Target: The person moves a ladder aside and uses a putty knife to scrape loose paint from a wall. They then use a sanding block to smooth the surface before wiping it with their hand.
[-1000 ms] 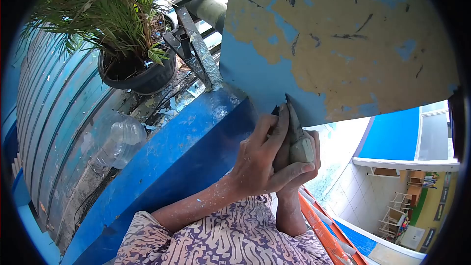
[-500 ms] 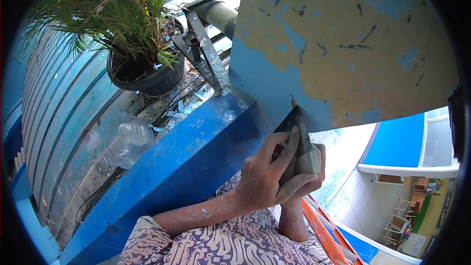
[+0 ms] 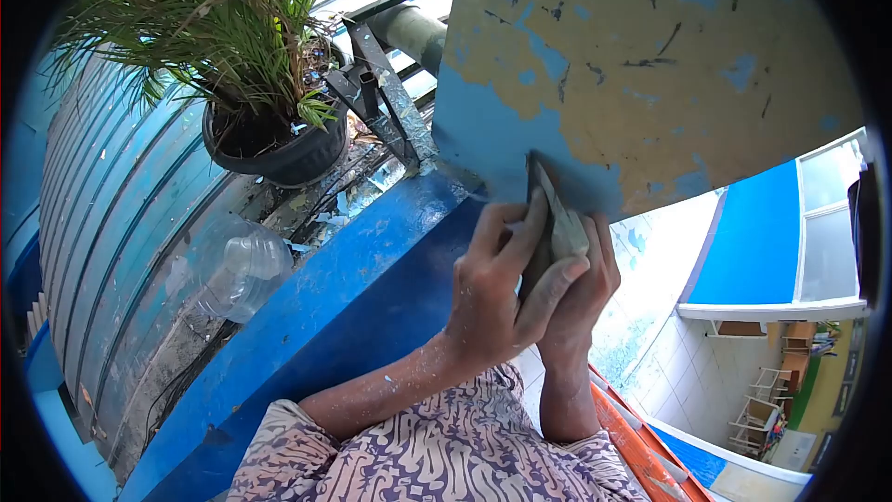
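Both my hands are closed round a flat scraper [image 3: 554, 214] with a pale, dusty handle. My left hand [image 3: 497, 284] grips it from the left, fingers along the blade and thumb across the handle. My right hand [image 3: 585, 293] wraps it from the right, partly hidden behind the left thumb. The scraper's tip meets the lower part of a wall panel [image 3: 706, 121], where blue paint borders a bare tan area with dark marks. Just left of my hands runs a blue beam [image 3: 307, 316].
A potted plant [image 3: 279, 163] stands at the upper left beside a metal bracket [image 3: 381, 98]. A clear plastic bottle [image 3: 243, 270] lies by the beam on the corrugated roof [image 3: 121, 223]. An orange ladder rail [image 3: 641, 451] is at lower right, above a tiled floor [image 3: 664, 376].
Both hands and the scraper have moved up the panel and slightly left, with the blade now more upright. The view has shifted a little.
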`<move>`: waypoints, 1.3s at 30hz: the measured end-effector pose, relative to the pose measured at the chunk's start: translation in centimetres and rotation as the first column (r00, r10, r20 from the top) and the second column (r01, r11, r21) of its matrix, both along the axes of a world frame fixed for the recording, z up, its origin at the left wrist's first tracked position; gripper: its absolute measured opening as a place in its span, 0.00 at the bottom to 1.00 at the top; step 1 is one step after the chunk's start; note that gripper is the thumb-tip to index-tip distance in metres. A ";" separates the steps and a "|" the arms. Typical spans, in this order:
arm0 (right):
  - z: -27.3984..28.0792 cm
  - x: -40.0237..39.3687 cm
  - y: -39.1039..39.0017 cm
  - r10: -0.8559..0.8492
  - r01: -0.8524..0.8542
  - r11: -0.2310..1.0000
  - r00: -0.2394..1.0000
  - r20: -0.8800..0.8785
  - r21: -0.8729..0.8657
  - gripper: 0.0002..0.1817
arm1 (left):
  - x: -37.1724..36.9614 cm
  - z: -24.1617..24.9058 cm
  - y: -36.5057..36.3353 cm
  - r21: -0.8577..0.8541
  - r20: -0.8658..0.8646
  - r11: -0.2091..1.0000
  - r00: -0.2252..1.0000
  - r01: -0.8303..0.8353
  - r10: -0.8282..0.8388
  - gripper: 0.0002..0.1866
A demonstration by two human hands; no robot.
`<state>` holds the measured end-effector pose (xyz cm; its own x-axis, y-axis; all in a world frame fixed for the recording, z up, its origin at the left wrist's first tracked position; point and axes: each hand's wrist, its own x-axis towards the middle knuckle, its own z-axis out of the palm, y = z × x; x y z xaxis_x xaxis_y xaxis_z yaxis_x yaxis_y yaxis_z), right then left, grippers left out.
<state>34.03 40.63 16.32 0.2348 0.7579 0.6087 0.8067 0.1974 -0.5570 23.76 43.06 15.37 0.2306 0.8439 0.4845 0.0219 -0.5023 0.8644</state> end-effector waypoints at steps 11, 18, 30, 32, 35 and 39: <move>1.1 -0.3 -1.6 -0.005 0.010 0.994 0.999 0.046 -0.108 0.19 | 0.0 -0.6 -0.9 -0.048 0.064 0.999 0.998 0.009 -0.006 0.28; -0.5 0.0 -0.1 0.015 -0.015 0.998 1.000 0.013 -0.056 0.17 | 0.0 -1.1 0.2 -0.049 0.050 0.999 0.998 -0.021 0.023 0.30; -0.7 0.0 -3.7 -0.126 0.136 0.989 0.982 -0.141 0.060 0.15 | 1.0 -0.8 -2.5 0.157 -0.062 0.982 0.993 0.105 -0.097 0.38; -0.6 -0.5 -3.6 -0.178 0.196 0.980 0.950 -0.258 0.047 0.17 | 1.2 -0.4 -2.1 0.152 -0.072 0.983 0.993 0.104 -0.094 0.38; -1.6 0.9 -2.8 -0.101 0.126 0.980 0.981 -0.164 0.155 0.15 | 1.5 -0.7 -2.0 0.184 -0.111 0.978 0.991 0.100 -0.080 0.38; -0.4 0.9 -3.3 -0.109 0.117 0.989 0.990 -0.092 0.086 0.18 | 1.3 -0.2 -2.3 0.154 -0.074 0.983 0.994 0.097 -0.086 0.38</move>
<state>34.90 37.30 15.96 0.3706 0.6659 0.6475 0.7762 0.1607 -0.6096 25.10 40.72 15.21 0.3396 0.7325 0.5901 0.0243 -0.6340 0.7730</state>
